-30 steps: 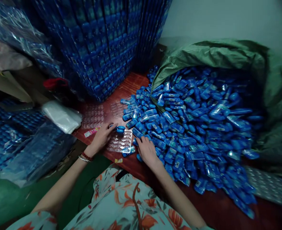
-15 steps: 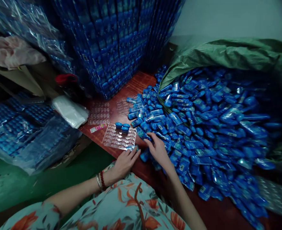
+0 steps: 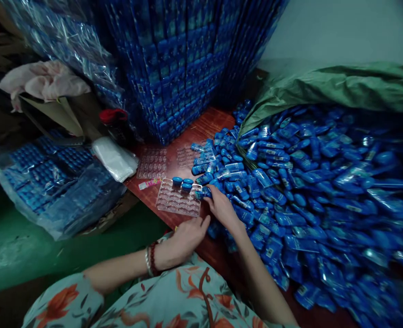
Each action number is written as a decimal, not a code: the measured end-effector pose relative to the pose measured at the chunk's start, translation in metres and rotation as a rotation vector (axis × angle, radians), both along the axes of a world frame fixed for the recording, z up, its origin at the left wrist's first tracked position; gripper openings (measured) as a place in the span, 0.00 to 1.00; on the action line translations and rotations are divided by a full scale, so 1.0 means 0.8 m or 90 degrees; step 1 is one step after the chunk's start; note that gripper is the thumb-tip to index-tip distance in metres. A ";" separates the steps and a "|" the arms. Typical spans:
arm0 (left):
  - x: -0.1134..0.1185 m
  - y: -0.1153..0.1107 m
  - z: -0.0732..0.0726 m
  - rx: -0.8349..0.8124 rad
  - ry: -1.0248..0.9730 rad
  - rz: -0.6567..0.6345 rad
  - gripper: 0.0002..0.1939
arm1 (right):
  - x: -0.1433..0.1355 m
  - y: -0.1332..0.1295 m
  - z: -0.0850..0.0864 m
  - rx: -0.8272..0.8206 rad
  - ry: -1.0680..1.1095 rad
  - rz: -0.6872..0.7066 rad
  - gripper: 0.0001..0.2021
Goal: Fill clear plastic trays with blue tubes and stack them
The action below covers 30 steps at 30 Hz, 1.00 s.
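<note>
A clear plastic tray [image 3: 178, 203] with rows of moulded hollows lies near the front edge of the red-brown table; several small blue bottles [image 3: 187, 184] stand in its far row. At the tray's right corner my right hand [image 3: 221, 207] has its thumb and fingers closed on a blue bottle [image 3: 203, 192]. Just below the tray is my left hand [image 3: 188, 234], its fingers bent and pointing right; what they hold, if anything, is hidden. A large heap of blue bottles [image 3: 290, 200] spreads to the right of my right hand.
Tall stacks of packed blue bottles [image 3: 174, 68] rise at the back. More clear trays [image 3: 152, 163] lie behind the first one. A green sack [image 3: 324, 86] opens around the heap. At left are white plastic bags [image 3: 114, 159], a red-lidded container [image 3: 113, 115] and a wrapped blue pack [image 3: 58, 182].
My right hand has come to the tray's corner and now grips a blue bottle. My left hand has drawn back from the tray's near edge. The view has shifted left.
</note>
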State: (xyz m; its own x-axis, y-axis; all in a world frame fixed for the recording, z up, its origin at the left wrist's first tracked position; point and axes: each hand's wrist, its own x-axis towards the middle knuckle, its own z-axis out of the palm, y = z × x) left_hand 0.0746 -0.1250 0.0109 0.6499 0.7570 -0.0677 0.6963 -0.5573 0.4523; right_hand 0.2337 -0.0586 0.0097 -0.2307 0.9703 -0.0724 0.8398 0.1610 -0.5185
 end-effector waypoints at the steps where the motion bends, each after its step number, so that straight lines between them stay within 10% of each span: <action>1: -0.018 0.005 0.003 -0.012 -0.070 0.047 0.23 | 0.003 -0.002 -0.001 0.000 0.053 -0.017 0.15; 6: -0.106 0.055 -0.007 -0.099 -0.382 0.415 0.13 | -0.009 -0.005 -0.006 0.044 0.229 -0.025 0.09; 9: -0.128 0.082 -0.029 -0.198 -0.486 0.496 0.21 | -0.026 0.003 -0.010 0.084 0.253 0.025 0.11; 18: -0.118 0.068 -0.030 0.120 -0.007 0.344 0.20 | -0.022 -0.009 -0.015 0.066 0.246 -0.038 0.11; 24: -0.116 0.104 -0.019 0.007 0.058 0.124 0.17 | -0.032 -0.010 -0.006 0.077 0.222 0.000 0.13; 30: -0.131 0.115 -0.001 -0.007 0.014 0.142 0.16 | -0.033 -0.011 -0.006 0.084 0.195 0.004 0.14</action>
State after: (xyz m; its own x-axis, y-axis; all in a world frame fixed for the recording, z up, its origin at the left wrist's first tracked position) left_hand -0.0301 -0.0334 0.0099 0.4651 0.8808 -0.0894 0.8114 -0.3837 0.4410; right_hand 0.2071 -0.0678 0.0050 -0.2283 0.9652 0.1276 0.6474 0.2484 -0.7206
